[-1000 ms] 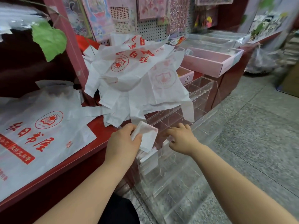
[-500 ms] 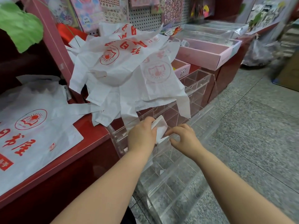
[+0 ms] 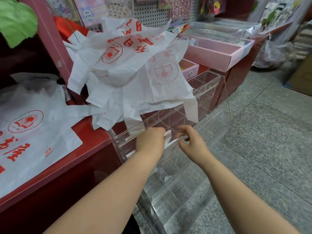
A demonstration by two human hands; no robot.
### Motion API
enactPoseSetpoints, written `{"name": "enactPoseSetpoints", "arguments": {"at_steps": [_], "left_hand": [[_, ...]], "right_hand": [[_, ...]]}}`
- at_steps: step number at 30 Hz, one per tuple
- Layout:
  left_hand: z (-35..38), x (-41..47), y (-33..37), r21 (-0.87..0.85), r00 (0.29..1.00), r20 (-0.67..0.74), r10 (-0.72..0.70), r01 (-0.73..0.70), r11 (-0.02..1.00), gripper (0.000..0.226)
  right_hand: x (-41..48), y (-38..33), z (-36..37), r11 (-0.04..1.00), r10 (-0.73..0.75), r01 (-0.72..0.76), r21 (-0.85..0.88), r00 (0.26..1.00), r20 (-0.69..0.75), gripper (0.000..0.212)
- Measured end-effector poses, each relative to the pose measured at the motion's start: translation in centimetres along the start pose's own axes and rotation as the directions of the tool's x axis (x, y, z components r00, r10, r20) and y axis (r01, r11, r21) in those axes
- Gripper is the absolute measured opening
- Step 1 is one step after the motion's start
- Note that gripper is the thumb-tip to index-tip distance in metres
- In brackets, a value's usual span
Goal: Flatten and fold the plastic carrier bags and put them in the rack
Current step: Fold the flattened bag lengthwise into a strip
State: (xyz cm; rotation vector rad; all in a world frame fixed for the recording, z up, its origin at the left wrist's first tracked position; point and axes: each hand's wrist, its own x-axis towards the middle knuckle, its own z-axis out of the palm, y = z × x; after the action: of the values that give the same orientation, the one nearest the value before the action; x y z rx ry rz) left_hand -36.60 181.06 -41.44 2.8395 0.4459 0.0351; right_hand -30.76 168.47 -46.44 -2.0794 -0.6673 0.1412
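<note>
**A:** Which step is this?

**B:** The putting-away, I'd say. The left hand point(image 3: 150, 141) has its grip closed round a small folded bag point(image 3: 168, 133). Only a white edge of it shows past the knuckles, right at the front rim of the clear rack point(image 3: 208, 85), on the upper tier.

**A:** And the other hand?

**B:** The right hand point(image 3: 192, 143) hovers just beside it. Its grip is loose and holds nothing, with the fingers slightly bent and not touching the bag.

**A:** Is the bag in a compartment yet?

**B:** I cannot tell. It sits at the mouth of one of the front cells, but the hand covers most of it. The clear dividers also make it hard to say which cell.

**A:** So what does the next move call for?

**B:** As I judge it, push the bundle down between the dividers and let go without it springing open. The free hand could steady it, since thin plastic likes to unfold.

**A:** Much left after that?

**B:** Plenty. A pile of loose bags point(image 3: 128, 65) lies crumpled on the red counter point(image 3: 89, 132) and hangs over the top of the rack, handles dangling. One flat bag point(image 3: 33, 132) is spread on the counter to the left, smoothed but not folded. That looks the likely one to fold next.
</note>
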Motion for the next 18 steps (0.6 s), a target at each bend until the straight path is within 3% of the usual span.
{"name": "enactPoseSetpoints", "arguments": {"at_steps": [2,6,8,11,15,18], "left_hand": [[0.2,0.5,0.2,-0.075,0.998,0.065,-0.029,0.033,0.997,0.018],[0.9,0.3,-0.1,-0.376,0.985,0.168,-0.046,0.107,0.921,0.04],[1.2,0.1,-0.3,-0.443,0.983,0.183,-0.032,0.112,0.889,0.042],[1.4,0.0,-0.4,-0.419,0.984,0.177,-0.016,0.09,0.903,0.032],[1.8,0.0,-0.1,-0.203,0.991,0.129,0.018,0.009,0.979,0.022],[2.0,-0.2,-0.5,-0.281,0.995,0.092,0.035,-0.008,0.96,0.027]], "right_hand": [[0.0,0.1,0.0,1.0,0.0,0.0,0.009,1.0,-0.009,0.036],[0.0,0.3,0.2,0.999,-0.005,0.006,0.039,1.0,-0.025,0.033],[0.0,0.3,0.3,0.999,-0.003,0.004,0.039,0.999,-0.038,0.033],[-0.3,0.1,0.4,0.998,-0.036,0.039,0.04,0.996,-0.084,0.037],[-0.1,0.0,0.1,0.993,-0.115,0.114,-0.021,0.989,-0.09,0.034],[0.1,0.1,0.2,0.985,-0.117,0.11,-0.134,0.992,-0.052,0.024]]}}
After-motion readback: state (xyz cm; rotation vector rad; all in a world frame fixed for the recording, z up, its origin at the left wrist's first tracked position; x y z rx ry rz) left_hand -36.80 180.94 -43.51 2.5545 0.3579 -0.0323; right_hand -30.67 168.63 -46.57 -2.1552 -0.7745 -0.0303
